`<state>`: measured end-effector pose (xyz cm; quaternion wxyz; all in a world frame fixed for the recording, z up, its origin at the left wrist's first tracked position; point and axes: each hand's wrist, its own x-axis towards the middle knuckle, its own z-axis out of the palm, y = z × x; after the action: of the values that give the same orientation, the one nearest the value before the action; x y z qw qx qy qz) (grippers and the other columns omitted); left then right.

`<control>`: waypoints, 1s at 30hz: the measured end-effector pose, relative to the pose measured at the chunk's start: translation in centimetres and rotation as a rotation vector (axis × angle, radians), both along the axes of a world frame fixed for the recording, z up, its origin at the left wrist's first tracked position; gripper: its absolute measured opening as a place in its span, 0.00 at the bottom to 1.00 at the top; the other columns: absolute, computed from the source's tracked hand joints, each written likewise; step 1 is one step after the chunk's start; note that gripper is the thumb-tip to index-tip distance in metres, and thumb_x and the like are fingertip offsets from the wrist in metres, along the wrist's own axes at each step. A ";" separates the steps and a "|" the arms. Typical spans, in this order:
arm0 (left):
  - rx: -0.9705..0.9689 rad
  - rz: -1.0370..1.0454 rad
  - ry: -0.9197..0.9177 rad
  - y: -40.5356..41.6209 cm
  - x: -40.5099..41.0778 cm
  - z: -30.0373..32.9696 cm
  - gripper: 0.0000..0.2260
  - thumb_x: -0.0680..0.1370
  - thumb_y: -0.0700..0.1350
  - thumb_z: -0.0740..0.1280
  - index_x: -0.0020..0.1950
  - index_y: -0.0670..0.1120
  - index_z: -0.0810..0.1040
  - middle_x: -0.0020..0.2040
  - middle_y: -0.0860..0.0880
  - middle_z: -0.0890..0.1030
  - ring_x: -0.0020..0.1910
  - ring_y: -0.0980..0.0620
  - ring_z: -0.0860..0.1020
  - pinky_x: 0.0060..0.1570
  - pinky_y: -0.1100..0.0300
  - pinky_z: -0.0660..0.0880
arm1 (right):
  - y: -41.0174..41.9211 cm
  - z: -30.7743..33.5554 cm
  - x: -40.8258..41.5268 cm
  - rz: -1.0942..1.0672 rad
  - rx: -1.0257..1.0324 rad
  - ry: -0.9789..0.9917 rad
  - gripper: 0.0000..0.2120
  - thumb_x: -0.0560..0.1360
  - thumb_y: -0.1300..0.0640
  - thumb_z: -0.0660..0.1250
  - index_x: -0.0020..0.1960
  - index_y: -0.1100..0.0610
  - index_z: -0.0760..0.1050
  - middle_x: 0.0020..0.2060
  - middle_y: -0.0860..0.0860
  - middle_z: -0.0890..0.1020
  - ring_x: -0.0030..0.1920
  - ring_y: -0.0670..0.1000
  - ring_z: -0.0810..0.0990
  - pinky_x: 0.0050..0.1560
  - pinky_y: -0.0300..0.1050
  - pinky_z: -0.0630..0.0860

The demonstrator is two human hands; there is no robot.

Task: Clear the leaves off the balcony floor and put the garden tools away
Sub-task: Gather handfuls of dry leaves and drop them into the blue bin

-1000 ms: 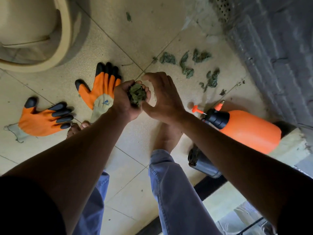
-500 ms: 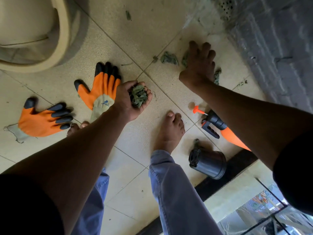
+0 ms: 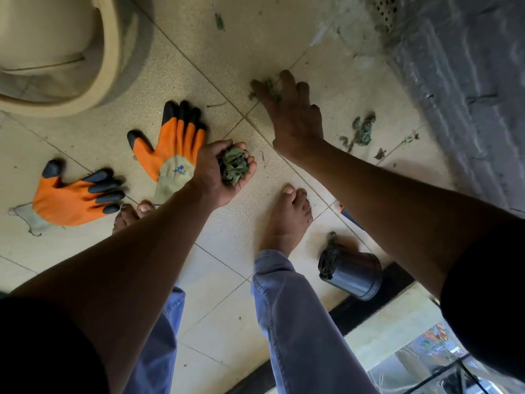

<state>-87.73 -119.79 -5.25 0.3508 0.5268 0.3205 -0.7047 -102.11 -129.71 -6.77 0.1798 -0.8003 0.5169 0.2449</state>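
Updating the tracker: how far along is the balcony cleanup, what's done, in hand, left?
Partway. Done: a clump of gathered leaves sits in the left hand. In hand: the right hand reaches down onto scraps at the tile joint. Left: a leaf patch near the wall, a stray leaf, and tools not yet stowed: two orange gloves and a dark canister lie on the floor.

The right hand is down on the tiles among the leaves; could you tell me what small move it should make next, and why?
Probably curl the right hand's fingers round the leaves under its fingertips and lift them. The fingers lie spread on the floor tile, and the left hand waits beside it, cupping a bunch of leaves. Another clump lies to the right for later.
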 end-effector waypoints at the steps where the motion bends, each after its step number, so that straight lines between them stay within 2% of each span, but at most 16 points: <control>1: -0.001 -0.009 -0.003 0.1 0.1 0.1 0.12 0.81 0.46 0.63 0.46 0.41 0.80 0.40 0.44 0.79 0.39 0.49 0.80 0.43 0.56 0.82 | -0.1 0.1 0.1 0.053 0.004 0.025 0.54 0.64 0.65 0.76 0.81 0.41 0.53 0.79 0.59 0.56 0.71 0.66 0.64 0.48 0.58 0.79; 3: -0.007 -0.024 -0.013 0.2 0.4 0.3 0.11 0.81 0.46 0.63 0.46 0.41 0.81 0.39 0.44 0.79 0.38 0.49 0.80 0.44 0.56 0.82 | -0.2 0.3 0.3 0.134 -0.005 0.040 0.52 0.66 0.66 0.76 0.81 0.44 0.54 0.80 0.59 0.56 0.71 0.66 0.64 0.51 0.59 0.79; 7: 0.011 -0.029 -0.031 0.7 0.9 0.1 0.12 0.81 0.45 0.64 0.45 0.40 0.82 0.39 0.44 0.80 0.39 0.48 0.80 0.44 0.55 0.82 | -0.5 0.4 -0.3 0.263 -0.034 -0.036 0.37 0.69 0.70 0.71 0.75 0.55 0.66 0.77 0.61 0.63 0.66 0.66 0.70 0.42 0.53 0.74; 10: 0.020 -0.022 -0.018 1.3 1.1 0.0 0.12 0.81 0.46 0.63 0.45 0.41 0.82 0.41 0.44 0.80 0.40 0.48 0.80 0.44 0.56 0.82 | -0.6 0.1 -1.2 0.359 -0.033 -0.100 0.26 0.65 0.73 0.71 0.63 0.62 0.75 0.65 0.62 0.75 0.58 0.65 0.76 0.35 0.47 0.66; 12: 0.021 -0.020 -0.014 1.6 1.0 0.2 0.12 0.81 0.46 0.63 0.46 0.41 0.81 0.41 0.45 0.80 0.39 0.48 0.81 0.45 0.56 0.82 | -0.7 -0.1 -1.7 0.355 -0.037 -0.167 0.18 0.68 0.73 0.69 0.57 0.63 0.76 0.58 0.62 0.77 0.55 0.65 0.77 0.34 0.47 0.66; 14: 0.017 -0.025 -0.026 1.6 0.8 0.6 0.12 0.81 0.46 0.63 0.46 0.40 0.81 0.41 0.44 0.80 0.39 0.48 0.81 0.47 0.55 0.82 | -0.6 -0.4 -2.1 0.241 -0.034 -0.250 0.15 0.71 0.73 0.65 0.56 0.63 0.77 0.56 0.61 0.77 0.55 0.64 0.76 0.36 0.48 0.69; 17: 0.013 -0.029 -0.032 1.3 0.7 0.9 0.12 0.82 0.46 0.61 0.47 0.40 0.81 0.41 0.44 0.80 0.41 0.47 0.81 0.47 0.55 0.82 | 0.3 -0.5 -2.3 -0.112 0.001 -0.353 0.14 0.71 0.72 0.67 0.54 0.61 0.81 0.52 0.58 0.81 0.51 0.58 0.80 0.45 0.50 0.78; 22: 0.013 -0.039 -0.075 0.3 0.5 1.4 0.13 0.83 0.46 0.60 0.52 0.40 0.80 0.44 0.42 0.80 0.43 0.46 0.81 0.50 0.54 0.82 | 3.0 3.1 -1.5 -0.724 0.097 -0.686 0.08 0.70 0.69 0.74 0.47 0.60 0.85 0.43 0.50 0.86 0.41 0.47 0.85 0.41 0.43 0.82; 24: 0.013 -0.067 -0.089 -0.1 0.5 1.8 0.14 0.83 0.46 0.58 0.56 0.39 0.80 0.48 0.41 0.81 0.46 0.45 0.82 0.53 0.52 0.82 | 4.2 5.6 -0.2 -0.811 0.124 -0.786 0.08 0.70 0.67 0.75 0.48 0.59 0.85 0.44 0.49 0.86 0.42 0.45 0.85 0.43 0.40 0.81; 25: -0.040 -0.125 -0.118 -0.2 0.2 2.9 0.17 0.84 0.46 0.57 0.61 0.37 0.80 0.49 0.41 0.83 0.47 0.46 0.83 0.52 0.54 0.82 | 5.0 6.6 0.5 -0.782 0.105 -0.793 0.09 0.70 0.66 0.75 0.48 0.57 0.85 0.44 0.49 0.86 0.43 0.45 0.84 0.44 0.39 0.80; 26: -0.105 -0.163 -0.173 -0.5 0.0 4.0 0.20 0.85 0.44 0.54 0.61 0.32 0.81 0.46 0.40 0.84 0.44 0.49 0.84 0.47 0.58 0.83 | 5.7 7.4 1.2 -0.724 0.075 -0.788 0.10 0.69 0.66 0.75 0.48 0.56 0.85 0.45 0.48 0.86 0.44 0.45 0.83 0.46 0.37 0.79; 27: -0.186 -0.135 -0.219 -0.7 -0.1 5.0 0.27 0.87 0.43 0.49 0.51 0.27 0.82 0.37 0.41 0.84 0.36 0.55 0.84 0.40 0.65 0.81 | 6.4 7.9 1.9 -0.654 0.051 -0.775 0.11 0.70 0.67 0.74 0.49 0.56 0.85 0.45 0.49 0.85 0.45 0.45 0.83 0.47 0.37 0.79; 28: -0.192 -0.005 -0.277 -2.0 0.0 7.5 0.36 0.88 0.44 0.44 0.34 0.27 0.82 0.28 0.43 0.82 0.30 0.57 0.82 0.37 0.69 0.79 | 7.0 8.0 2.5 -0.582 0.033 -0.749 0.11 0.70 0.68 0.73 0.50 0.56 0.85 0.46 0.51 0.85 0.46 0.47 0.83 0.47 0.37 0.79; 29: -0.186 0.186 -0.326 -2.7 0.5 8.7 0.40 0.88 0.46 0.42 0.26 0.33 0.80 0.26 0.43 0.81 0.31 0.57 0.81 0.43 0.70 0.78 | 7.6 7.9 2.9 -0.515 0.018 -0.711 0.12 0.71 0.68 0.72 0.50 0.56 0.85 0.47 0.52 0.85 0.46 0.50 0.83 0.45 0.39 0.79; 30: -0.181 0.325 -0.372 -2.4 0.9 7.7 0.39 0.88 0.50 0.42 0.31 0.34 0.81 0.34 0.38 0.84 0.41 0.55 0.83 0.55 0.65 0.75 | 8.0 7.5 3.3 -0.451 -0.007 -0.656 0.12 0.70 0.69 0.71 0.49 0.57 0.85 0.46 0.54 0.84 0.45 0.52 0.83 0.43 0.43 0.79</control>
<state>-86.83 -122.15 2.43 0.5581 0.5554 0.2666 -0.5558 -98.85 -121.72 0.77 0.3821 -0.7031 0.5955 -0.0711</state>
